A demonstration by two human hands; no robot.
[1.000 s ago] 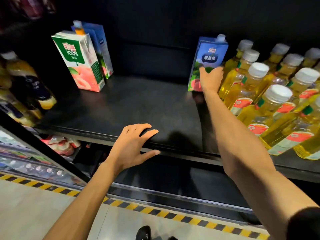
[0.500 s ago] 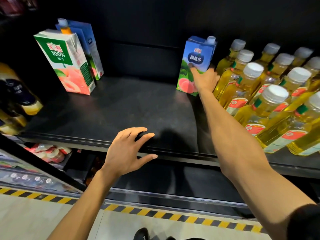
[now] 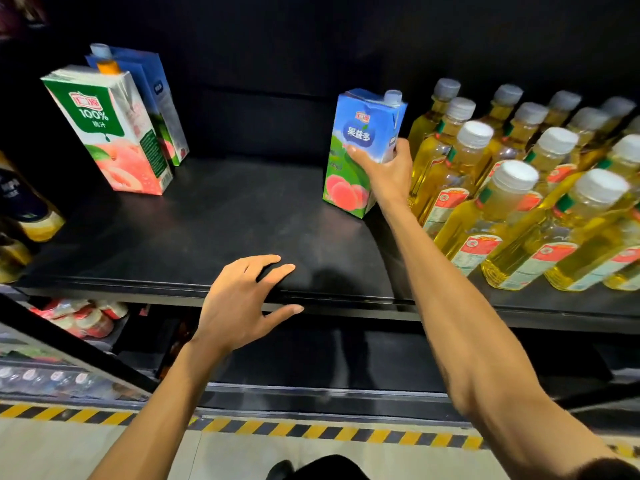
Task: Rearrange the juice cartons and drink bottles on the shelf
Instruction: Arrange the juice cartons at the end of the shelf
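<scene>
Blue juice carton is held in the right hand, the thumb laid across its printed front and the fingers curled round its far side. It is tilted, and whether its base touches the shelf cannot be told. The left hand is spread, with the fingertips rested on the shelf's front edge and the thumb below the lip.

The main risk is judged to lie just to the right of the gripping hand, where rows of yellow drink bottles are packed closely. The nearest bottle appears to be brushed by the knuckles. If the carton were swung or set down carelessly, a bottle could be knocked and its neighbours toppled in turn. The carton is gripped by one hand only at mid-height, so a slip or twist is possible if it is full.

Well to the left of that hand, a green-and-white carton is stood with a second blue carton behind it. The shelf is a dark, smooth board against a black back wall. Dark-labelled bottles are seen beyond the left hand, red-and-white packs on the level below it, and hazard-striped tape on the pale floor.
</scene>
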